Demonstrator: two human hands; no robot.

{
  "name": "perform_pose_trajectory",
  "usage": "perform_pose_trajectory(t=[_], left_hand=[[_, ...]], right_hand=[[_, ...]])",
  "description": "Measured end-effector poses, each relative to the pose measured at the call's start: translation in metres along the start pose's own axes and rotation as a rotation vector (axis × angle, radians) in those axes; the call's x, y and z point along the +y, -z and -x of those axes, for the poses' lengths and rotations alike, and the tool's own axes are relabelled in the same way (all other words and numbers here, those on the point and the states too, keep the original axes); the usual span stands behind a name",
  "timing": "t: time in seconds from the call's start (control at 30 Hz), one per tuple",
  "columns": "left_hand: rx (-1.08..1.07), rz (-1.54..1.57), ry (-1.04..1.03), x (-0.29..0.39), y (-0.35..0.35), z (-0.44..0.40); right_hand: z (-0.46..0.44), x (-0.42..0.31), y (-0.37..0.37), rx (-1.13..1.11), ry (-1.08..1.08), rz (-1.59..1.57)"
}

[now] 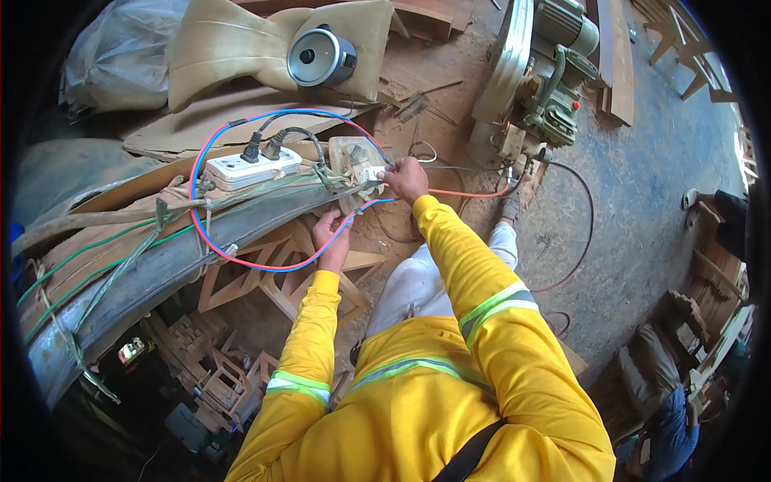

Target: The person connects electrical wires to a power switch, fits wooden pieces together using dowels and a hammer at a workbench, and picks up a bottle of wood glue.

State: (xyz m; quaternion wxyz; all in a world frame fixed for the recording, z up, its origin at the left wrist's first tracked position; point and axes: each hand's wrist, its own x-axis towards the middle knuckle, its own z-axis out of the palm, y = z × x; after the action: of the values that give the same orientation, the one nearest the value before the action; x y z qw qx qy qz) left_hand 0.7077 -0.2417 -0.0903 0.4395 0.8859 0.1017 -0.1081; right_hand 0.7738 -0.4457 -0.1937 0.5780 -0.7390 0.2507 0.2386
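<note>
A red and blue cable pair (pixel 195 178) loops over a metal beam (pixel 173 257). My right hand (pixel 405 178) is closed on a small white piece (pixel 373 173) at the beam's end, where wires meet. Lower and to the left, my left hand (pixel 331 234) is by the lower part of the loop, its fingers bent near the cables; whether it grips them is unclear. Left of my hands, a white power strip (pixel 254 167) rests on the beam with two black plugs (pixel 252 148) in it.
A pot with a glass lid (pixel 321 56) sits on a tan cushion behind the beam. A green motor machine (pixel 554 104) stands at upper right, with a dark red hose (pixel 593 210) curving over the floor. Wooden frames (pixel 281 269) lie below the beam. Another person (pixel 671 434) is at lower right.
</note>
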Motion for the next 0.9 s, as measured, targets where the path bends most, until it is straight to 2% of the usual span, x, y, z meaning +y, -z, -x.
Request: perform_pose_trajectory(t=[0.43, 0.67, 0.77, 0.9], left_hand=[[-0.008, -0.136, -0.039, 0.008, 0.002, -0.011], [0.012, -0.086, -0.032, 0.000, 0.000, -0.014], [-0.001, -0.188, -0.007, 0.004, 0.005, -0.014], [-0.019, -0.168, -0.015, 0.001, 0.005, -0.016]], right_hand=[[-0.012, 0.004, -0.006, 0.025, -0.024, 0.004], [-0.030, 0.008, -0.005, -0.164, -0.180, -0.016], [-0.032, 0.008, -0.006, -0.127, -0.152, -0.027], [-0.035, 0.014, -0.014, -0.102, -0.153, -0.064]])
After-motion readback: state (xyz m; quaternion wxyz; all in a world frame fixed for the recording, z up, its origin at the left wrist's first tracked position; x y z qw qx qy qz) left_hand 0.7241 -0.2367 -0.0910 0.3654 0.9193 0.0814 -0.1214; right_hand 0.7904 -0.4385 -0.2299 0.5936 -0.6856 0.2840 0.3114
